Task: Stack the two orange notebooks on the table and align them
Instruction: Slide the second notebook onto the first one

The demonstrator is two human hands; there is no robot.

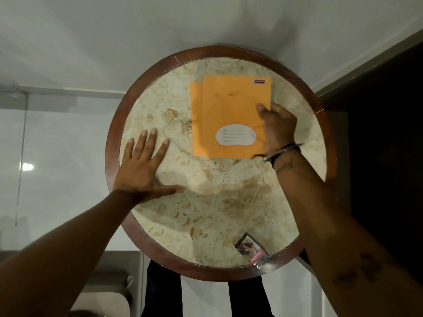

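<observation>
While right hand (278,126) grips, top notebook (235,115) upright, long axis away, offset right

The top orange notebook (235,115) bears a label too blurred to read.

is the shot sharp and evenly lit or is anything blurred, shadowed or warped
Head view: dim and soft overall; the right hand on the top notebook is slightly smeared; the arms shadow the table; a bright glare spot shows on the floor; wide-angle lens bends the edges.

small printed packet (251,252), white floor (68,53)
</observation>
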